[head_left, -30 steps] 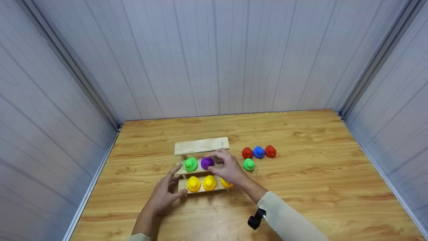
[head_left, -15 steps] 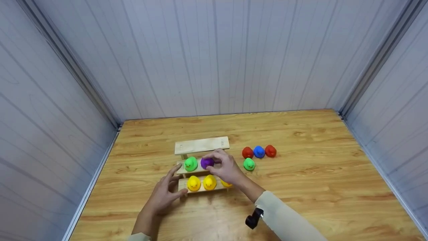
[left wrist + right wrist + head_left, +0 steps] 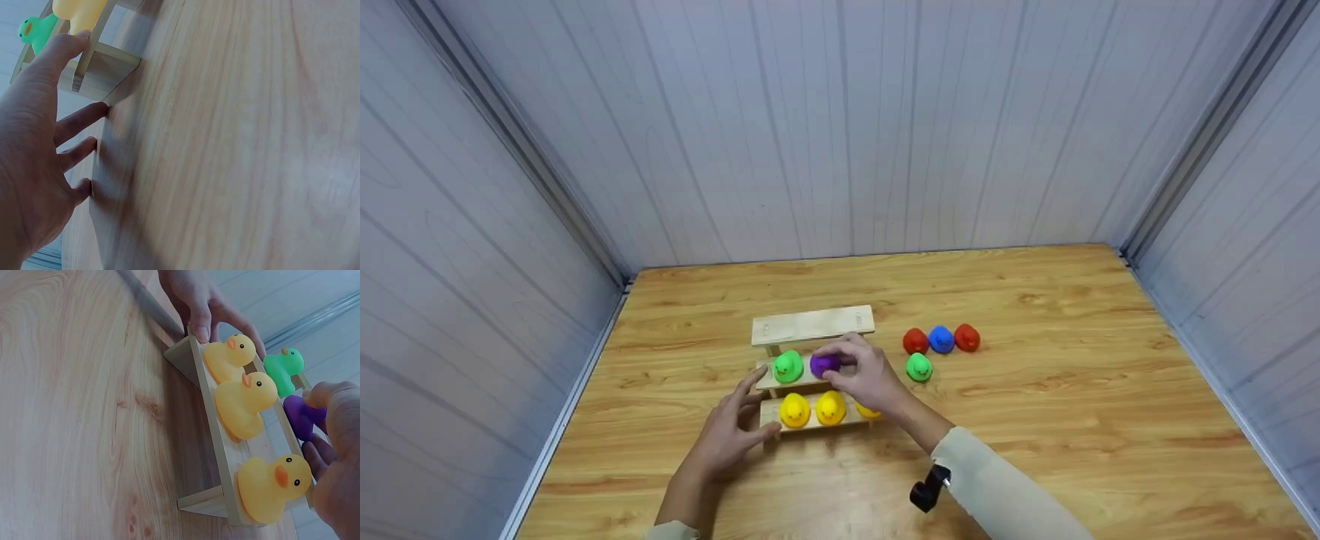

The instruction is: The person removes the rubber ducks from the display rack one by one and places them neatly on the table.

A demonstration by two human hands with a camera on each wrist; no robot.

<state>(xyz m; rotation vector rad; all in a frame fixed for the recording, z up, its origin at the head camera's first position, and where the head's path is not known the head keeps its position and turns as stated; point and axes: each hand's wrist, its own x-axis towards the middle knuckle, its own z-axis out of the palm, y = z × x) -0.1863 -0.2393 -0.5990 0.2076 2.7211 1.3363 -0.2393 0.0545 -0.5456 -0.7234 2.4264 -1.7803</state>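
A three-step wooden rack (image 3: pixel 813 325) stands on the table. On its middle step my right hand (image 3: pixel 872 379) pinches a purple rubber duck (image 3: pixel 823 365) between thumb and fingers, as the right wrist view also shows. Left of it sits a green rubber duck (image 3: pixel 788 367). Three yellow rubber ducks (image 3: pixel 246 405) line the lowest step; in the head view my right hand partly covers one. My left hand (image 3: pixel 725 436) is spread at the rack's left end, its thumb (image 3: pixel 72 45) touching the lowest step's edge and its forefinger reaching the middle step.
Right of the rack, two red ducks (image 3: pixel 915 342) flank a blue duck (image 3: pixel 940 340) in a row on the wood-grain table (image 3: pixel 1080 405). A second green duck (image 3: pixel 919 367) sits in front of them. Pale panel walls (image 3: pixel 840 135) enclose the table's back and sides.
My right hand and forearm have shifted very slightly left, with the purple duck staying in the same spot on the middle step. The left hand has kept its place.
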